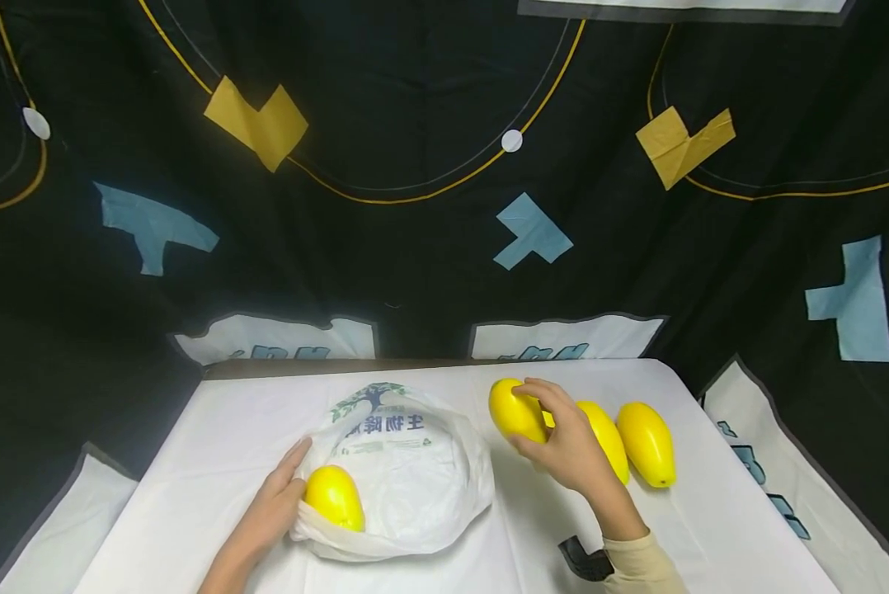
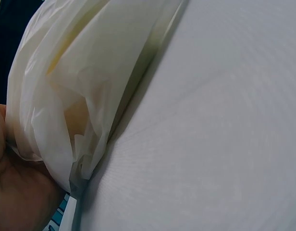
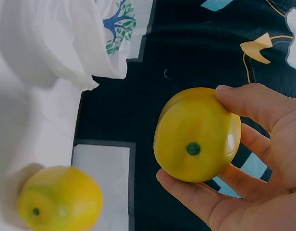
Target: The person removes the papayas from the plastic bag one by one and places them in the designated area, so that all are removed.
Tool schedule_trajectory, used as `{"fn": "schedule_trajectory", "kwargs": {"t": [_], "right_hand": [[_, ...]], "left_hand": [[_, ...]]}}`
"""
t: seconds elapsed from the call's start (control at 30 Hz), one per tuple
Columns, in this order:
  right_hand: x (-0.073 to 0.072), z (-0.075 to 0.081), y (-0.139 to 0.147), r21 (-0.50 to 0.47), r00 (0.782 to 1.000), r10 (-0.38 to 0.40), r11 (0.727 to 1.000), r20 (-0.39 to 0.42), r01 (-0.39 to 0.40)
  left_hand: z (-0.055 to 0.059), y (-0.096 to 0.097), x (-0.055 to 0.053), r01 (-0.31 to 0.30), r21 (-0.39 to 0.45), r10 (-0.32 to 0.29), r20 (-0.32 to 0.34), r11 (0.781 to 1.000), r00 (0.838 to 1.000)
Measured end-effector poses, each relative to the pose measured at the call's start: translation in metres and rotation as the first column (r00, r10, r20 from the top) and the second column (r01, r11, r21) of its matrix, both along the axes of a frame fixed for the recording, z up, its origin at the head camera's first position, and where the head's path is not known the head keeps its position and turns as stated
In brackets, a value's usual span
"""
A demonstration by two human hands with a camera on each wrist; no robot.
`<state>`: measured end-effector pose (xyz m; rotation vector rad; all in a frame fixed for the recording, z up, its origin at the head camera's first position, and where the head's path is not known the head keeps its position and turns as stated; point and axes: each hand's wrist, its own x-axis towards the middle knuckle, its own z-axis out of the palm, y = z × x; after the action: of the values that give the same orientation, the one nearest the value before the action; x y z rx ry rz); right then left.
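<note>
A white plastic bag (image 1: 415, 495) with a printed tree and lettering lies spread with its mouth open on the table. One yellow mango (image 1: 335, 497) sits inside at its left. My left hand (image 1: 270, 503) grips the bag's left rim beside that fruit; in the left wrist view the bag's folds (image 2: 90, 77) hide most of the fingers. To the right of the bag, my right hand (image 1: 563, 437) holds another mango (image 1: 515, 408) between thumb and fingers. Its green stem end shows on the held mango (image 3: 196, 139) in the right wrist view.
Two more mangoes, one (image 1: 604, 437) partly behind the right hand and one (image 1: 646, 445) farther right, lie on the white-covered table (image 1: 214, 445). Black tape (image 1: 585, 561) is near the right sleeve. A dark patterned curtain (image 1: 415, 272) hangs behind the table.
</note>
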<state>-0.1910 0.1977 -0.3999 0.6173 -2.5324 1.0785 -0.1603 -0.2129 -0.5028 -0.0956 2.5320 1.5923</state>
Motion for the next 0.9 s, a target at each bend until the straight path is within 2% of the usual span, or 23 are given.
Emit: {"fn": "schedule_trajectory", "kwargs": {"t": [0.13, 0.63, 0.9], "right_hand": [[0.005, -0.003, 0.006, 0.012, 1.0, -0.023, 1.0, 0.001, 0.022], [0.027, -0.023, 0.037, 0.037, 0.993, -0.118, 0.992, 0.03, 0.116], [0.039, -0.035, 0.055, 0.063, 0.984, -0.167, 0.985, 0.063, 0.163]], "left_hand": [[0.001, -0.001, 0.001, -0.004, 0.006, 0.003, 0.012, 1.0, 1.0], [-0.001, 0.0, 0.0, -0.009, -0.007, 0.009, -0.02, 1.0, 1.0], [0.001, 0.002, 0.0, -0.004, -0.008, 0.004, -0.003, 1.0, 1.0]]}}
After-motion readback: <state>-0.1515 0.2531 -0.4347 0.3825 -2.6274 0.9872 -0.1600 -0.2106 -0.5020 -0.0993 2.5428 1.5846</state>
